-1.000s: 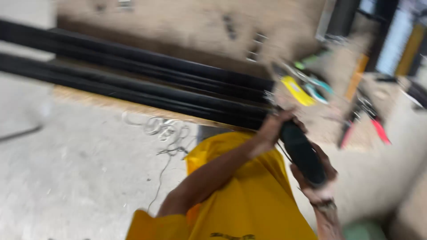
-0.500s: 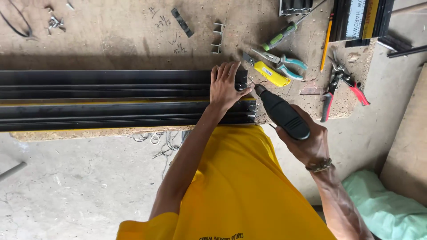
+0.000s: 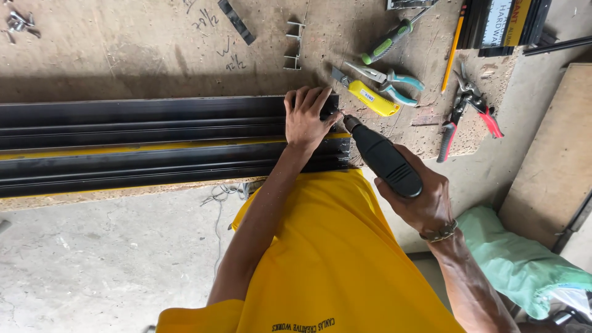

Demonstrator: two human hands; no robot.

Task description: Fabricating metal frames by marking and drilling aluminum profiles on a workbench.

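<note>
**Drill at the end of the black rails**

On the worn workbench (image 3: 123, 55), seen from the head camera, long black metal rails (image 3: 142, 142) lie side by side, running from the left edge to about the middle of the scene, with a thin yellow strip (image 3: 154, 147) showing between them. At their right end the left hand (image 3: 306, 117) lies palm down on the far rails, fingers close together and curled over the far edge, pressing the metal flat. Just right of it, the right hand (image 3: 419, 200) is wrapped tight around the grip of a black power drill (image 3: 382, 157); the drill slants up to the left, its tip meeting the rail end right beside the left hand's fingers.

Farther back and to the right, tools lie scattered on the bench: a yellow utility knife (image 3: 370, 98), teal-handled pliers (image 3: 394, 80), a green-handled screwdriver (image 3: 385, 43), a pencil (image 3: 452, 52) and red-handled snips (image 3: 475, 114). Two small metal brackets (image 3: 293, 43) sit just beyond the rails.

Nearer, the person's yellow shirt (image 3: 327, 265) fills the bottom of the view, and a pale green cloth (image 3: 518, 259) lies low at the right. A bracelet (image 3: 439, 233) circles the right wrist.
</note>
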